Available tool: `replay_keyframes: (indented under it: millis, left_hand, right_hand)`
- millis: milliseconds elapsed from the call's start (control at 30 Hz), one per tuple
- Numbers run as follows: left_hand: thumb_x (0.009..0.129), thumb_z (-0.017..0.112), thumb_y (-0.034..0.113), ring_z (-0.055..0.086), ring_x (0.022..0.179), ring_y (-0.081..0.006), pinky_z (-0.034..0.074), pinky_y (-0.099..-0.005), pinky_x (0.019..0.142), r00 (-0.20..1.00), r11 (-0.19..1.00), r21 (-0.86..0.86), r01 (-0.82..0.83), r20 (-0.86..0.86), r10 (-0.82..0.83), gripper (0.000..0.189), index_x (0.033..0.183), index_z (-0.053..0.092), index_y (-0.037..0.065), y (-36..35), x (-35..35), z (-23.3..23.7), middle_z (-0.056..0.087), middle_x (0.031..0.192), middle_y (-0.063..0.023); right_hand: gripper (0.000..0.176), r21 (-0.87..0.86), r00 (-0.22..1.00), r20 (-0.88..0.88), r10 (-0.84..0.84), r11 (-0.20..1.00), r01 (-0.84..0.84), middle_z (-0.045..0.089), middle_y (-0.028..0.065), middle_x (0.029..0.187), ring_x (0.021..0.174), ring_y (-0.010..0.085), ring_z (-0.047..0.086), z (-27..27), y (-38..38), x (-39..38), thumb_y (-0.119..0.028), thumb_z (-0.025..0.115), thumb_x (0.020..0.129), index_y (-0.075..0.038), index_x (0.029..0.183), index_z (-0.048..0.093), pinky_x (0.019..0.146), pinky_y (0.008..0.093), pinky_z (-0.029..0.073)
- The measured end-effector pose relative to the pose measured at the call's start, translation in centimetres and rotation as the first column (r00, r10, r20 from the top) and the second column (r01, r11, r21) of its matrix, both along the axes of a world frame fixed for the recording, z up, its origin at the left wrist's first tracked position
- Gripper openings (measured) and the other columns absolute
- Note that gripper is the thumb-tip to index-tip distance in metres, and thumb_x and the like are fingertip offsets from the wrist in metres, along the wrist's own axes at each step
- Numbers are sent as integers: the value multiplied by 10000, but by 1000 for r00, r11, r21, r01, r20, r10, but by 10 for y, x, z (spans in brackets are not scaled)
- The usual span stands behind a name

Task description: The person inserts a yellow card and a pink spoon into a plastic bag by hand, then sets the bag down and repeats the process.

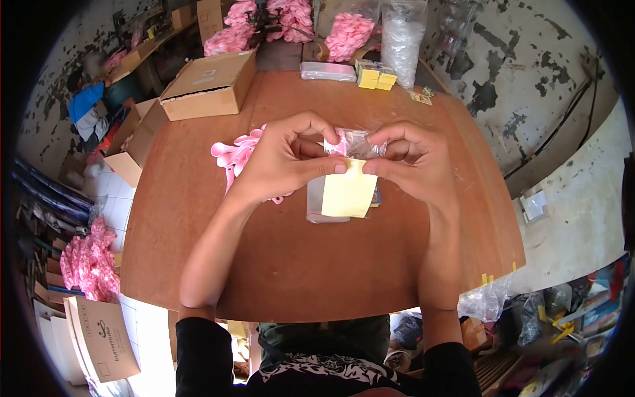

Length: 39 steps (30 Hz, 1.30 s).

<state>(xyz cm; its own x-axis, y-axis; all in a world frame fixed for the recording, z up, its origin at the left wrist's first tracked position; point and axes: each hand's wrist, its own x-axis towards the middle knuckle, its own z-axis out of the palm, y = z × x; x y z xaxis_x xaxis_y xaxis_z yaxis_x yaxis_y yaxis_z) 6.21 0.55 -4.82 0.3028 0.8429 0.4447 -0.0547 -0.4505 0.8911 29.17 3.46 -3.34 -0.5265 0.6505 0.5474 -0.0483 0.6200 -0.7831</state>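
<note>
Both my hands are raised over the middle of the wooden table. Between them is a clear plastic bag [357, 140] with a pale yellow card [347, 192] hanging below it. My left hand [297, 149] pinches the left side, where something pink shows through the plastic. My right hand [407, 152] pinches the right side, its thumb on the card's upper corner. Behind the card, a stack of clear plastic bags [316, 198] lies on the table, partly hidden. Pink spoon-shaped pieces [231, 155] lie beside my left hand, partly covered by it.
A closed cardboard box [208, 86] stands on the table [284, 264] at the back left. At the back are yellow small boxes [376, 75], flat plastic packs [327, 71] and pink bundles [349, 36]. A person [89, 109] is at the far left.
</note>
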Motion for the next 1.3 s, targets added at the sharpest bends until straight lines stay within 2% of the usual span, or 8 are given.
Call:
replay_keyframes:
  millis: [300, 433, 467, 600, 733, 833, 1000, 1300]
  left_hand:
    - [805, 675, -87, 651, 942, -144, 551, -256, 722, 1000, 990, 140, 0, -15, 3, 259, 1044, 613, -10, -63, -35, 33, 655, 1036, -103]
    - [804, 659, 28, 665, 867, -255, 542, -361, 716, 732, 879, 99, 466, -601, -320, 234, 1038, 643, 34, -145, -53, 9, 662, 1014, -80]
    - [840, 605, 50, 656, 906, -264, 534, -363, 748, 405, 809, -266, 525, -758, -512, 279, 1119, 605, 37, -167, -59, -1, 641, 1068, -97]
    - [903, 548, 112, 635, 977, -334, 503, -441, 849, 393, 656, -718, 233, -548, -738, 314, 1209, 559, 46, -254, -107, -147, 638, 1103, -179]
    - [897, 615, 208, 644, 1016, -310, 509, -413, 877, -76, 925, -334, -181, -933, -352, 363, 1228, 574, 62, -299, -126, -193, 646, 1137, -171]
    - [891, 653, 247, 660, 975, -290, 525, -408, 844, 534, 615, -788, -19, -529, -660, 417, 1265, 565, 86, -247, -88, -146, 656, 1151, -149]
    - [915, 640, 215, 679, 853, -267, 555, -349, 718, 597, 814, -198, 546, -589, -544, 311, 1202, 624, 95, -169, -47, -52, 684, 1087, -94]
    - [761, 665, -43, 550, 1145, -308, 476, -396, 944, 697, 912, 401, 91, -680, 229, 453, 1195, 555, 29, 17, -29, -83, 592, 1203, -148]
  right_hand:
    - [285, -63, 995, -98, 25, 998, -32, 647, 30, 878, 799, 57, 620, 1, -6, -3, 1, 734, 823, 11, 1088, 629, 640, 188, 485]
    - [197, -34, 989, 107, -99, 994, 103, 657, 23, 841, 758, 42, 604, -3, 3, -3, -62, 706, 859, 9, 1037, 657, 620, 184, 470]
    - [163, -53, 974, 201, -103, 992, 116, 662, 40, 830, 734, 59, 603, -6, 6, -6, -78, 699, 857, 1, 998, 674, 613, 202, 471]
    - [126, 38, 899, 432, -73, 997, 63, 685, 116, 810, 690, 166, 633, -24, 15, -21, -102, 707, 811, -24, 909, 705, 605, 305, 489]
    - [136, 183, 738, 660, -138, 983, 20, 705, 128, 819, 726, 207, 673, -65, 28, -33, -103, 735, 769, -11, 863, 702, 625, 326, 496]
    - [159, 180, 532, 829, -173, 983, 39, 699, 142, 787, 700, 260, 666, -84, 30, -41, -129, 756, 717, -19, 823, 713, 630, 363, 502]
    - [107, 111, 459, 881, -117, 993, 39, 699, 108, 734, 697, 240, 674, -93, 39, -46, -110, 736, 707, -32, 779, 721, 626, 365, 505]
    - [104, 58, 668, 744, -27, 998, -25, 702, 124, 771, 698, 237, 662, -73, 42, -30, -88, 689, 777, -11, 839, 721, 662, 357, 493]
